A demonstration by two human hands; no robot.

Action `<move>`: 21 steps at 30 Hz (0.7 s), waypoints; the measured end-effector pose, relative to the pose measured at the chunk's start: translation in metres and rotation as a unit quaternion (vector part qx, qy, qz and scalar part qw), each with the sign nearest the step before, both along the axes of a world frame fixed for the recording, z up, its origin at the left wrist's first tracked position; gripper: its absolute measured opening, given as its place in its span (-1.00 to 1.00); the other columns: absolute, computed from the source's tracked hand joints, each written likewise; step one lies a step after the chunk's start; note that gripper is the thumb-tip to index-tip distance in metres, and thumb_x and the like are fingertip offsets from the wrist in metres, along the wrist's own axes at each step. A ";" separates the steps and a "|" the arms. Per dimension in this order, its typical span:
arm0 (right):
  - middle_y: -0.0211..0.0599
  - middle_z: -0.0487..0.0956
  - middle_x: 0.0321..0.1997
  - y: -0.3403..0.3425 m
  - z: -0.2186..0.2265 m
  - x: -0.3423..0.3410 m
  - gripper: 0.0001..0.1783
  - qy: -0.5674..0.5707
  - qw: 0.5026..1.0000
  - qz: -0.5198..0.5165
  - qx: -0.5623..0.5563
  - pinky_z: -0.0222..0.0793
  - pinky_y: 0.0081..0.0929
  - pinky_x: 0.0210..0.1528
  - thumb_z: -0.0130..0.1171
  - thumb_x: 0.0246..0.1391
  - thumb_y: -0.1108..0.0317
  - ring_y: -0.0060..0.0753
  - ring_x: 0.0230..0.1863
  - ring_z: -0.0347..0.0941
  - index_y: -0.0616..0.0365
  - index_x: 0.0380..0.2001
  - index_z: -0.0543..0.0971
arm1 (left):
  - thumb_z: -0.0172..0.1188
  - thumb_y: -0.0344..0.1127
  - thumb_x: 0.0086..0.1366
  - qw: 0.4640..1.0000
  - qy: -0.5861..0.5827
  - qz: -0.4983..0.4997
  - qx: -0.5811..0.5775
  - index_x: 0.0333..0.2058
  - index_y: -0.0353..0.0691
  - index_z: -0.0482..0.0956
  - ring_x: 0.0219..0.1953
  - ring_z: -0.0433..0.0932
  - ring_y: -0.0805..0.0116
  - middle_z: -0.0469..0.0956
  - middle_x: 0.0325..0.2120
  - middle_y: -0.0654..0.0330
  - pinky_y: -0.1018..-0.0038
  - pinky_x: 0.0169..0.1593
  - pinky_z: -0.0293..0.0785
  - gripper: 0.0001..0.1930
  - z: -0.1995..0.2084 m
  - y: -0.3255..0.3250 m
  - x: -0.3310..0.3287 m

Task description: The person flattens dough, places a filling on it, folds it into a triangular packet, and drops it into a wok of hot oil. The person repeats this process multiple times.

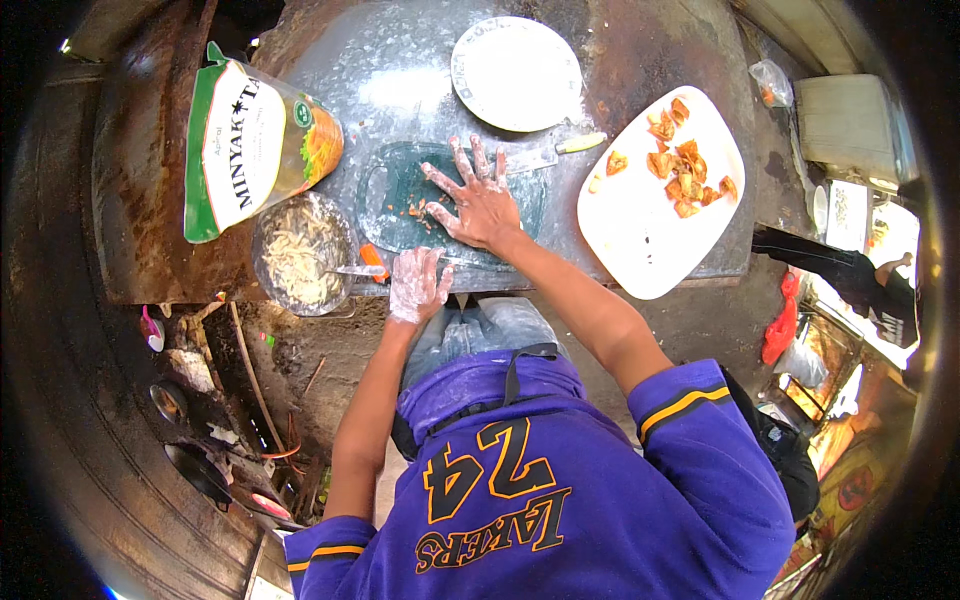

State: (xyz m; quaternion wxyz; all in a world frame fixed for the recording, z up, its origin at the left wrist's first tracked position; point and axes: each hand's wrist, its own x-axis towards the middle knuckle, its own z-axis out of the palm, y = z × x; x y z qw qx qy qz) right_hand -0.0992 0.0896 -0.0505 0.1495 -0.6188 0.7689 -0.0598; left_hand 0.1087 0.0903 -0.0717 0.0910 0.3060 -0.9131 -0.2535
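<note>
My right hand (pixel 478 205), dusted with white powder, lies with its fingers spread over a dark green board (pixel 385 190). Small orange-brown crumbs (pixel 418 210) are scattered on the board beside that thumb. My left hand (pixel 418 287), whiter with powder, rests at the table's front edge by the board's near side, fingers stretched out and nothing visible in them. Left of it stands a bowl (pixel 268 285) of pale shredded food (pixel 298 255), a metal utensil (pixel 358 270) sticking out over its rim. An orange handle-like piece (pixel 373 260) lies close by.
Beyond the board are a powdery white plate (pixel 515 75) and a knife (pixel 560 148) with a yellowish handle. A white tray (pixel 640 250) at right holds browned fried pieces (pixel 685 175). An oil pouch (pixel 265 145) sits at the left. Another person (pixel 865 280) is at far right.
</note>
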 end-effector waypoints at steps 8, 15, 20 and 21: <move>-0.19 -0.20 0.60 -0.011 0.009 -0.001 -0.22 -0.002 0.998 0.017 0.061 -0.54 0.41 0.45 -0.27 0.16 -0.48 0.14 0.58 -0.41 -0.64 0.43 0.07 | 0.26 -0.12 0.17 0.998 0.030 0.006 -0.053 -0.12 -0.19 0.54 -0.27 0.49 0.01 0.52 -0.24 0.02 0.10 -0.20 0.38 -0.64 -0.019 0.000 0.004; -0.14 -0.20 0.59 -0.020 0.009 -0.001 -0.17 -0.024 0.998 0.024 0.056 -0.56 0.45 0.43 -0.20 0.12 -0.49 0.20 0.57 -0.43 -0.59 0.43 0.10 | 0.24 -0.14 0.19 0.999 0.031 0.020 -0.027 -0.05 -0.18 0.48 -0.18 0.46 -0.05 0.48 -0.17 0.02 0.06 -0.11 0.40 -0.61 -0.018 0.002 0.002; -0.06 -0.19 0.59 -0.022 0.003 0.003 -0.17 0.015 1.000 0.012 0.017 -0.60 0.48 0.41 -0.22 0.14 -0.47 0.22 0.57 -0.44 -0.52 0.44 0.12 | 0.22 -0.11 0.18 0.997 0.041 0.029 -0.057 -0.05 -0.18 0.50 -0.20 0.46 -0.02 0.50 -0.19 0.02 0.08 -0.12 0.39 -0.59 -0.018 0.001 0.000; -0.04 -0.21 0.59 -0.022 0.002 0.003 -0.17 0.014 0.999 0.016 0.030 -0.65 0.49 0.40 -0.23 0.15 -0.46 0.23 0.57 -0.48 -0.50 0.45 0.09 | 0.22 -0.11 0.18 0.999 0.013 0.028 -0.031 -0.06 -0.19 0.50 -0.18 0.46 -0.01 0.50 -0.18 0.02 0.09 -0.10 0.38 -0.60 -0.018 0.000 0.000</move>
